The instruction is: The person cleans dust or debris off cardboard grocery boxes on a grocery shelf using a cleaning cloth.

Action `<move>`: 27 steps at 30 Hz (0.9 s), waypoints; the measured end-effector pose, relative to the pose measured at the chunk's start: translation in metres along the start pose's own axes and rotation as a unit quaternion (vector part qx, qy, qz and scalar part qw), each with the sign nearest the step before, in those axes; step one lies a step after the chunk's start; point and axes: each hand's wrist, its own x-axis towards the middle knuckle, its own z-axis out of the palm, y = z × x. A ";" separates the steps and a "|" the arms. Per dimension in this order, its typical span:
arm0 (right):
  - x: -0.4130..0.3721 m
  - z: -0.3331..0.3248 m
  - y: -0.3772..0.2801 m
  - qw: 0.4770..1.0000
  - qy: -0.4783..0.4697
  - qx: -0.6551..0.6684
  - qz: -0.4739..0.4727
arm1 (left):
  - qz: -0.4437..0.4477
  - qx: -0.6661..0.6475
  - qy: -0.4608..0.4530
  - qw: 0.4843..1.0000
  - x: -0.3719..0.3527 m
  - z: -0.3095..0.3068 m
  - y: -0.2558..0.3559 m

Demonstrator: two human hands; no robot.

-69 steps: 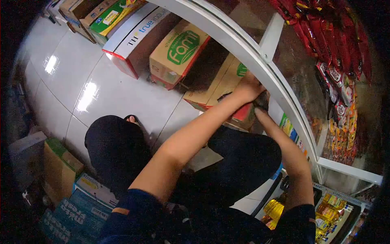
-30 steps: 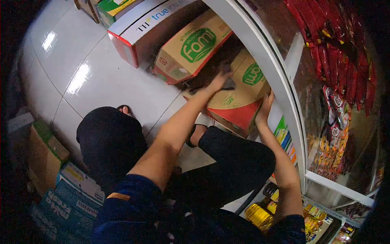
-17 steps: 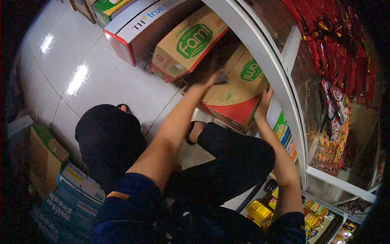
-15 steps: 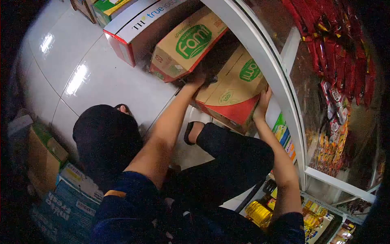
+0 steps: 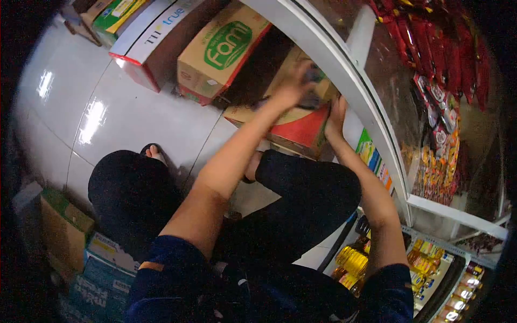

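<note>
A brown and red Fami carton point(image 5: 301, 128) lies in front of me, partly under the white frame of the display case. My left hand point(image 5: 293, 89) is over its top, smeared by motion. Dark blurred patches show around those fingers; whether they are something held, I cannot make out. My right hand point(image 5: 335, 117) grips the carton's right side, its fingers along the edge. A second Fami carton point(image 5: 223, 51) stands to the left of the first, with a dark gap between them.
A white TH true carton point(image 5: 148, 46) stands farther left on the tiled floor point(image 5: 129, 107). The glass case's white frame point(image 5: 350, 81) curves close by my right hand. Oil bottles point(image 5: 353, 261) sit at lower right, and several boxes point(image 5: 67, 226) at lower left.
My left hand has moved from the gap between the cartons up and right, onto the carton's top. My right hand stays on its side. The whole view has shifted slightly.
</note>
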 end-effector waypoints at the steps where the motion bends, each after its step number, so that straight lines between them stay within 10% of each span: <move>1: 0.001 0.001 0.017 0.996 0.011 -0.090 -0.009 | -0.015 0.009 0.026 0.999 -0.002 -0.009 -0.018; 3: 0.003 0.009 0.052 0.982 0.032 -0.187 -0.003 | -0.009 -0.021 0.070 0.997 -0.013 -0.011 -0.094; 7: 0.002 -0.003 -0.086 0.995 -0.026 -0.035 0.085 | -0.035 0.116 0.163 0.979 -0.039 -0.029 -0.158; 10: 0.001 0.001 -0.072 0.998 -0.011 -0.063 -0.001 | -0.075 0.109 0.119 0.984 -0.030 -0.041 -0.115; 13: 0.010 0.005 -0.005 0.961 -0.034 -0.273 -0.029 | -0.041 -0.214 0.049 0.975 -0.011 -0.026 -0.028; 16: 0.011 0.004 -0.031 0.955 -0.111 -0.276 0.006 | 0.095 -0.011 0.038 0.995 -0.003 -0.010 0.032; 19: 0.002 0.004 -0.088 0.918 -0.013 0.377 0.119 | -0.015 -0.023 -0.087 0.996 -0.006 -0.024 0.078; 20: 0.004 0.000 -0.077 0.992 -0.059 0.093 0.064 | -0.014 -0.022 -0.085 0.996 -0.008 -0.025 0.071; 22: 0.004 -0.001 -0.084 0.975 -0.097 -0.199 0.002 | -0.022 -0.033 0.018 0.999 -0.008 -0.020 0.036; 25: 0.004 0.004 -0.120 0.994 -0.015 -0.074 0.078 | -0.047 -0.250 0.057 0.965 -0.016 -0.023 -0.051; 27: 0.006 0.001 -0.094 0.975 -0.101 -0.186 0.074 | -0.117 0.041 0.064 0.990 -0.041 -0.048 -0.102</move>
